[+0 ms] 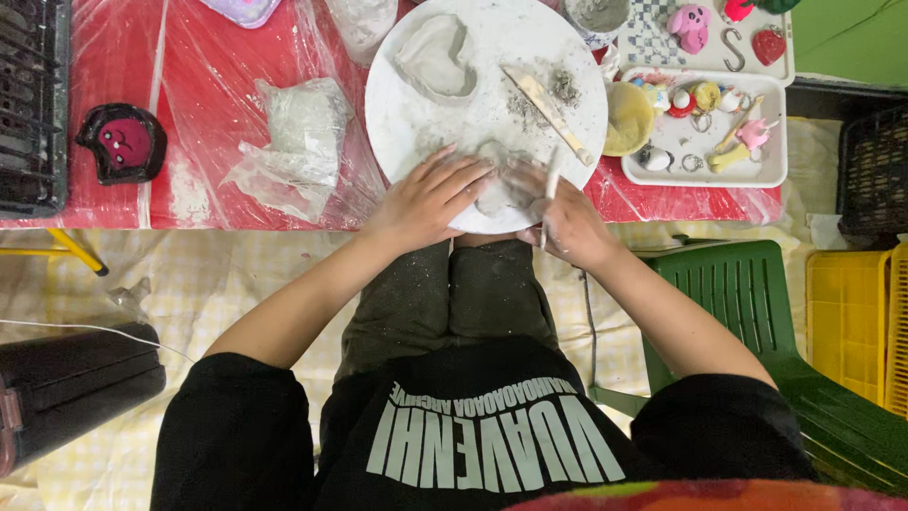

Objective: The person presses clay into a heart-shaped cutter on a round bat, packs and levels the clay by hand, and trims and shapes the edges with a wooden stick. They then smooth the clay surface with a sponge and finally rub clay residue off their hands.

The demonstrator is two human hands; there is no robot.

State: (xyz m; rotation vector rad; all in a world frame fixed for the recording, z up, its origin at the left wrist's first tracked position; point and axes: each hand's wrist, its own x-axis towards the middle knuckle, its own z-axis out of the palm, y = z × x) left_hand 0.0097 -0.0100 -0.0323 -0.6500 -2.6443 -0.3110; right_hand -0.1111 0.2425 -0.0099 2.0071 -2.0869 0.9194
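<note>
A flattened lump of grey clay (499,189) lies at the near edge of a round white board (445,114) — a thin pale stick (550,185) stands over it.

Both bare forearms extended forward and converged. The left hand (430,197) lay palm-down with its fingers spread flat. The right hand (565,220) was curled, its fingers pinched closed, wrist bent slightly inward.
</note>
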